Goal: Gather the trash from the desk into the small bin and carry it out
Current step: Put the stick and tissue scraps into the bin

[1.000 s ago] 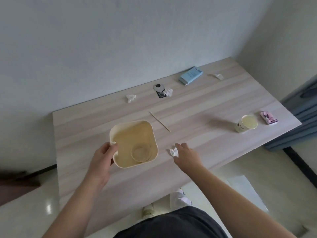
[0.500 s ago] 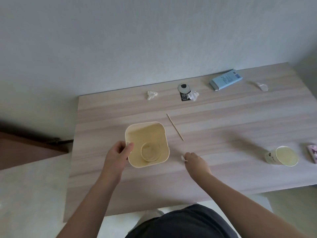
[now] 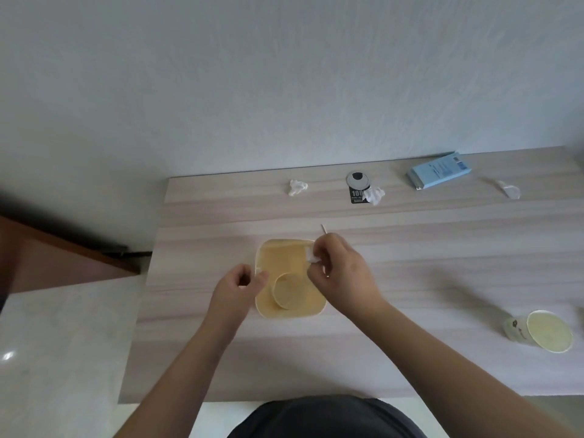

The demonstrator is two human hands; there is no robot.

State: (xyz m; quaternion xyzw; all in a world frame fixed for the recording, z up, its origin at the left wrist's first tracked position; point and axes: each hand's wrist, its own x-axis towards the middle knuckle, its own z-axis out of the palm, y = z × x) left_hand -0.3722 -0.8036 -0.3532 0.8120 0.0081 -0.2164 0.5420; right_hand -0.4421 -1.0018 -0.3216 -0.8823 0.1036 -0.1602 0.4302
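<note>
A person stood at the near edge of a pale wood-grain worktop (image 3: pixel 410 279), both bare forearms reaching forward. The left hand (image 3: pixel 235 287) gripped the left rim of a small cream bin (image 3: pixel 286 263), fingers curled around its edge, steadying it. Inside the bin lay a round paper cup (image 3: pixel 289 290), seen from above.

The right hand (image 3: pixel 343 276) hung over the bin's far right corner. Its fingers (image 3: pixel 320 251) were pressed together, pinching a small white scrap of tissue (image 3: pixel 312 256). The scrap sat just inside the rim line, above the opening, so the drop looked to need only a release, straight down; the bin's mouth lay directly below and slightly left of the pinch.

Just past that hand, a thin wooden stick (image 3: pixel 323 229) poked out, most of it hidden behind the hand. Its long axis seemed to run from far left to near right, and the right hand was the nearer one to it.

Well to the right, near the edge of view, a paper cup (image 3: pixel 543 331) lay tipped on its side, mouth facing the viewer.

Along the far edge, by the wall, from left to right: a crumpled tissue (image 3: pixel 297 187), a black tag with a round disc (image 3: pixel 357 188), a second crumpled tissue (image 3: pixel 374 195) touching it, a light blue box (image 3: pixel 439 170) lying flat, and a small white wrapper (image 3: pixel 508 189).

Most of the trash was not yet gathered.
</note>
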